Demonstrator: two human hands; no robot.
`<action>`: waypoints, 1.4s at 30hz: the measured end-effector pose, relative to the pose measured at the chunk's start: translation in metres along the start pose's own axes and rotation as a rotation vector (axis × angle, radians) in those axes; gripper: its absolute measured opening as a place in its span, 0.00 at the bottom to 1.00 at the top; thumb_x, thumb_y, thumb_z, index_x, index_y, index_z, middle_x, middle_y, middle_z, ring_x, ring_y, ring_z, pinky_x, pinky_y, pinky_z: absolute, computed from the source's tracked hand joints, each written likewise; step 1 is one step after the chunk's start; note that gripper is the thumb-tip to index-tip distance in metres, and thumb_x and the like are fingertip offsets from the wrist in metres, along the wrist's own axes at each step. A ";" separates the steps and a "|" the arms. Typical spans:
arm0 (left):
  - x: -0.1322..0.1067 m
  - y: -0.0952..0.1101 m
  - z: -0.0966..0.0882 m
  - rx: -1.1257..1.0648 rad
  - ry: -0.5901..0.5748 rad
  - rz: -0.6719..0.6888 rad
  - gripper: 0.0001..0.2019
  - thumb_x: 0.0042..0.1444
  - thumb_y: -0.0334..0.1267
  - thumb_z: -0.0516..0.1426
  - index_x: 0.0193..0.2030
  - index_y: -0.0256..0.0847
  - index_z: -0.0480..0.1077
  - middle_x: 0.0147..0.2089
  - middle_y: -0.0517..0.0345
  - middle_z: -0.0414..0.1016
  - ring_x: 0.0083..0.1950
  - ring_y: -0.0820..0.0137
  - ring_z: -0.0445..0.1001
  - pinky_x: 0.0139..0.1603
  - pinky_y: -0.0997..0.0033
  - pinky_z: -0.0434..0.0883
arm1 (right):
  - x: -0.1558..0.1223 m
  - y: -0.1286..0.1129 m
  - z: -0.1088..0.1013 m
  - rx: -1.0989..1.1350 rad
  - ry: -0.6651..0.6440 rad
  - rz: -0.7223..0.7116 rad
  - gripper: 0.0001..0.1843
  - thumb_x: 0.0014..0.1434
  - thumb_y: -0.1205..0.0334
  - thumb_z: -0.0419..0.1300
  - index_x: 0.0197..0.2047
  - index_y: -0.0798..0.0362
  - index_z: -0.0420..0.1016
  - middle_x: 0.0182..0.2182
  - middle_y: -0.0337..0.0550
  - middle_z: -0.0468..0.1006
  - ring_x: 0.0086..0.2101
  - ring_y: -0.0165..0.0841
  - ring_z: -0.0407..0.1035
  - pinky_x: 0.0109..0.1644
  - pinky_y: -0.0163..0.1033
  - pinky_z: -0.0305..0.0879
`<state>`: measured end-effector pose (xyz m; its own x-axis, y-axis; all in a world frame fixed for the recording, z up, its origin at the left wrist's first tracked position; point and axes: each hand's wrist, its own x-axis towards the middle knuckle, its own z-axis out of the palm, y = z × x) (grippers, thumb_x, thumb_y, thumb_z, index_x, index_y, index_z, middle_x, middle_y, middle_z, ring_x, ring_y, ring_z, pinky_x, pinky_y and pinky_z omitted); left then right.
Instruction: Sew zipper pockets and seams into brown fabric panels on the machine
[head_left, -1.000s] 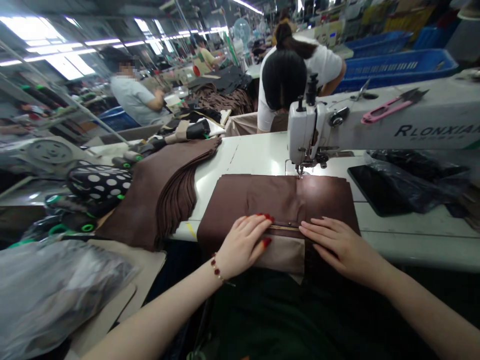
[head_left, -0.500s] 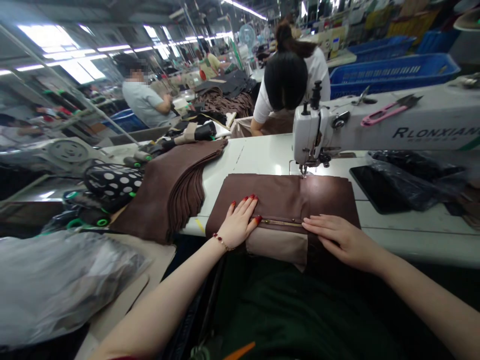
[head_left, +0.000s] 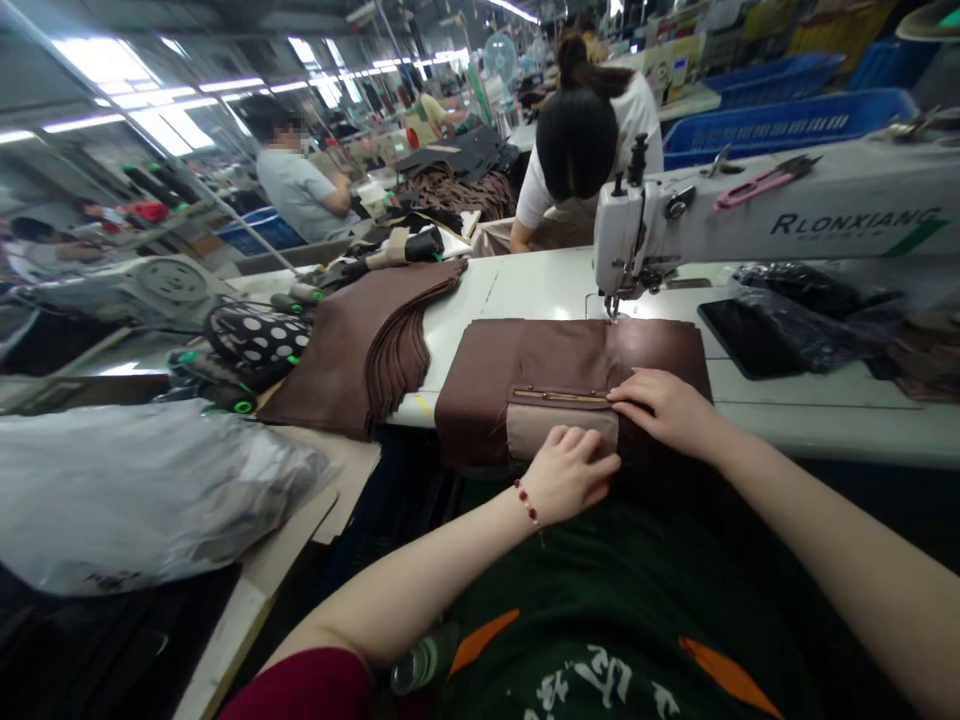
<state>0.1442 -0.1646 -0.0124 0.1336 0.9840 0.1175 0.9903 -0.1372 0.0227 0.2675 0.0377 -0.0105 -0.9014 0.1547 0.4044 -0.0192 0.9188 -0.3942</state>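
Brown panel [head_left: 480, 365] lies on the white table [head_left: 517, 285], a hand at its front

At far left sits a pale plastic bag [head_left: 142, 490]. Next come a polka-dot cloth [head_left: 262, 335] and a fanned stack of brown pieces [head_left: 337, 340]. Right of that stack, the panel drapes over the table's front edge. On it, a brass zipper [head_left: 562, 397] runs above beige cloth [head_left: 532, 428]. The left hand [head_left: 574, 470] rests at this cloth, fingers bent; whether it grips cannot be told. The right hand [head_left: 667, 405] has thumb and fingertips close together at the zipper's right end, though a pinch cannot be confirmed. Behind, the sewing machine [head_left: 840, 210] has its needle at the panel's far edge. Further right lies a black phone [head_left: 750, 340] beside a plastic-wrapped dark bundle [head_left: 817, 310].
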 end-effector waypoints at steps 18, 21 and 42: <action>0.008 0.027 -0.037 -0.045 -0.003 -0.478 0.14 0.64 0.26 0.44 0.51 0.41 0.62 0.43 0.51 0.71 0.39 0.63 0.73 0.35 0.67 0.69 | -0.001 0.010 0.006 0.072 0.060 0.147 0.17 0.67 0.54 0.50 0.42 0.51 0.78 0.41 0.45 0.81 0.43 0.38 0.73 0.49 0.44 0.67; 0.008 0.000 -0.041 -0.254 0.008 -0.470 0.14 0.60 0.24 0.45 0.50 0.42 0.62 0.41 0.53 0.72 0.40 0.65 0.74 0.39 0.68 0.70 | -0.002 0.011 0.008 0.078 0.074 0.161 0.17 0.67 0.54 0.49 0.42 0.51 0.77 0.41 0.45 0.81 0.43 0.39 0.73 0.49 0.44 0.67; 0.047 -0.040 -0.011 -0.019 0.060 -0.194 0.08 0.64 0.39 0.54 0.47 0.43 0.69 0.47 0.56 0.74 0.49 0.63 0.71 0.49 0.64 0.71 | -0.016 -0.002 0.011 -0.028 0.069 0.153 0.17 0.68 0.60 0.51 0.55 0.54 0.73 0.50 0.45 0.78 0.50 0.37 0.70 0.59 0.47 0.64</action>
<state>0.1103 -0.1138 0.0032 -0.0626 0.9839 0.1676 0.9963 0.0516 0.0692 0.2776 0.0295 -0.0252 -0.8613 0.3168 0.3974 0.1286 0.8924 -0.4326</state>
